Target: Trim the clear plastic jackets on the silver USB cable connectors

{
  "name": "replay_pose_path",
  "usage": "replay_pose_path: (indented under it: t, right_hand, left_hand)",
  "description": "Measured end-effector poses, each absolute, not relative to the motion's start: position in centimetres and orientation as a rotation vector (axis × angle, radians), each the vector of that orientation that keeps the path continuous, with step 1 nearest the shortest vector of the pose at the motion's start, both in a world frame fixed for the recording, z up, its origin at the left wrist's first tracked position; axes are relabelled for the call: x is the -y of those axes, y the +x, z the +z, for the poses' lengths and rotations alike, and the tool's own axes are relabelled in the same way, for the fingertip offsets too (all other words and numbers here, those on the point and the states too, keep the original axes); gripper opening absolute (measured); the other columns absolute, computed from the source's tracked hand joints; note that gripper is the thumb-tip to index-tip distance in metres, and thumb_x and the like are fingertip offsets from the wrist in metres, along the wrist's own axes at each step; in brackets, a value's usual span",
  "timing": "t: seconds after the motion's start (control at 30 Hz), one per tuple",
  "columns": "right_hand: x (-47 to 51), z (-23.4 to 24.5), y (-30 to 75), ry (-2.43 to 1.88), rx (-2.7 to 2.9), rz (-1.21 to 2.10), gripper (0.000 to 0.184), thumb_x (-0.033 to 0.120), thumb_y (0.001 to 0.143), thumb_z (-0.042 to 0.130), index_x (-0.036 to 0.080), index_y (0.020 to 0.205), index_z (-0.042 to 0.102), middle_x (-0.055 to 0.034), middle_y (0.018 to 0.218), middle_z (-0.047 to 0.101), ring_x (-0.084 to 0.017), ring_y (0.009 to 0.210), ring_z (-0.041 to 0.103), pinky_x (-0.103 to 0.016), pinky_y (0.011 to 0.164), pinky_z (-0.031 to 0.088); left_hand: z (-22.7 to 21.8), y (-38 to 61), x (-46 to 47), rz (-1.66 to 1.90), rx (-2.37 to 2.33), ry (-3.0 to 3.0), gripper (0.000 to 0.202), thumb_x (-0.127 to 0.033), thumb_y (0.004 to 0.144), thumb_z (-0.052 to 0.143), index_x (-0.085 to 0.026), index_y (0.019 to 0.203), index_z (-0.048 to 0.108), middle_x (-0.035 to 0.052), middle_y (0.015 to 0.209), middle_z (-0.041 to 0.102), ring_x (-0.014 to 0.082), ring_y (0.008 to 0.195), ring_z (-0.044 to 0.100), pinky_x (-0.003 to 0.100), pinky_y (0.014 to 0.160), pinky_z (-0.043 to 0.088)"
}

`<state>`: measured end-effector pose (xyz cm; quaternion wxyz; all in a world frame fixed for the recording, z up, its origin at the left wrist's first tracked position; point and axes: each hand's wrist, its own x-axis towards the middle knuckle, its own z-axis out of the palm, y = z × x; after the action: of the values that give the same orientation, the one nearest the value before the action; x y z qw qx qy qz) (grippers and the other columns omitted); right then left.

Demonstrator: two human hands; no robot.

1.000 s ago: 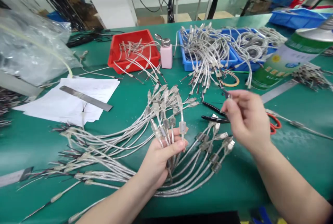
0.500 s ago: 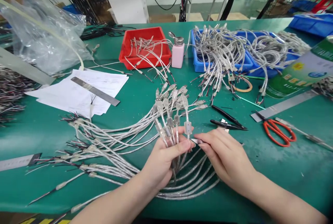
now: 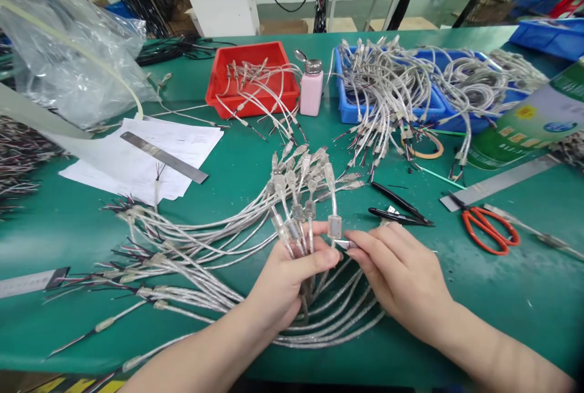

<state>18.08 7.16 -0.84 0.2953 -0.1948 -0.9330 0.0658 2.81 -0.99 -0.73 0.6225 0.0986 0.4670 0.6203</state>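
Observation:
My left hand (image 3: 289,277) is closed around several clear-jacketed USB cables (image 3: 298,213), their plugs pointing up and away from me. One cable, with a boxy clear moulded block (image 3: 334,227), stands a little apart at the right of the bunch. Pinched in my right hand (image 3: 401,268) is a small blade (image 3: 345,244), its bright tip against the cable just below that block. Most of the blade's body is hidden by my fingers. The cables' long lengths (image 3: 196,283) loop under my hands and spread left to stripped, dark wire ends.
Black nippers (image 3: 401,218) and orange-handled scissors (image 3: 490,230) lie to the right. Farther back stand a red tray (image 3: 292,101), a pink pump bottle (image 3: 311,93), a blue tray (image 3: 349,114) heaped with cables, and a green can (image 3: 520,131). A steel ruler (image 3: 164,157) rests on papers.
The cable with the boxy block has tilted slightly right, away from the bunch. The blade in my right hand stays beside it, with more metal showing. My left hand keeps its grip.

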Motion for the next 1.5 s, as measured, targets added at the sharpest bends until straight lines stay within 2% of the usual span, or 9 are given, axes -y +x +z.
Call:
replay_pose_path:
  t: [0.57,0.73,0.9,1.03,1.17,1.3,1.5]
  right_hand:
    - [-6.74,-0.97,17.98,-0.576,2.472,0.124,0.008,0.016,0.088,0.055,0.013,0.095,0.056,-0.0065,0.074,0.060,-0.017,0.066,0.050,-0.031,0.058,0.039]
    - [-6.65,-1.15,18.13,-0.605,2.450,0.041,0.015,0.016,0.084,0.062,0.013,0.098,0.057,-0.0063,0.074,0.061,-0.018,0.067,0.050,-0.031,0.059,0.040]
    - [-6.99,-1.26,18.20,-0.551,2.431,0.218,0.014,0.015,0.086,0.058,0.013,0.099,0.058,-0.0057,0.076,0.061,-0.016,0.066,0.052,-0.029,0.060,0.042]
    - [-7.04,-1.28,18.23,-0.552,2.445,0.264,0.014,0.017,0.088,0.056,0.012,0.100,0.059,-0.0058,0.075,0.059,-0.015,0.066,0.053,-0.028,0.059,0.042]
    - [-7.01,-1.18,18.13,-0.572,2.439,0.157,0.013,0.018,0.086,0.059,0.012,0.098,0.059,-0.0059,0.075,0.061,-0.016,0.066,0.054,-0.029,0.060,0.042]
    - [-7.21,-1.25,18.01,-0.587,2.415,0.082,0.012,0.018,0.084,0.063,0.013,0.094,0.059,-0.0056,0.072,0.062,-0.017,0.066,0.054,-0.030,0.061,0.043]
    - [-7.23,-1.01,18.22,-0.541,2.343,0.206,0.010,0.016,0.086,0.059,0.013,0.095,0.057,-0.0051,0.072,0.060,-0.016,0.066,0.054,-0.029,0.059,0.043]
  left_hand:
    - [-0.61,2.89,1.00,1.399,-1.094,0.262,0.030,-0.016,0.063,0.079,-0.020,0.090,0.068,-0.0055,0.058,0.057,0.0069,0.056,0.050,0.021,0.060,0.038]
    - [-0.59,2.88,0.98,1.398,-1.057,0.250,0.027,-0.016,0.064,0.079,-0.021,0.089,0.069,-0.0051,0.059,0.058,0.0061,0.057,0.052,0.019,0.060,0.039]
    - [-0.66,2.97,1.02,1.417,-1.026,0.224,0.026,-0.014,0.064,0.079,-0.022,0.086,0.070,-0.0047,0.061,0.061,0.0066,0.061,0.057,0.019,0.064,0.041]
    - [-0.68,3.02,1.01,1.421,-1.024,0.220,0.025,-0.013,0.063,0.079,-0.021,0.086,0.070,-0.0055,0.060,0.060,0.0047,0.058,0.055,0.017,0.062,0.040]
    - [-0.67,3.04,0.99,1.415,-1.037,0.221,0.027,-0.013,0.064,0.079,-0.020,0.089,0.070,-0.0067,0.059,0.059,0.0034,0.055,0.052,0.016,0.061,0.040]
    - [-0.71,3.12,0.91,1.375,-1.045,0.220,0.028,-0.014,0.064,0.079,-0.019,0.090,0.069,-0.0049,0.064,0.061,0.0049,0.061,0.055,0.016,0.064,0.041]
    - [-0.56,3.00,0.89,1.359,-1.043,0.232,0.034,-0.014,0.060,0.081,-0.017,0.092,0.069,-0.0050,0.063,0.061,0.0047,0.059,0.054,0.016,0.064,0.041]
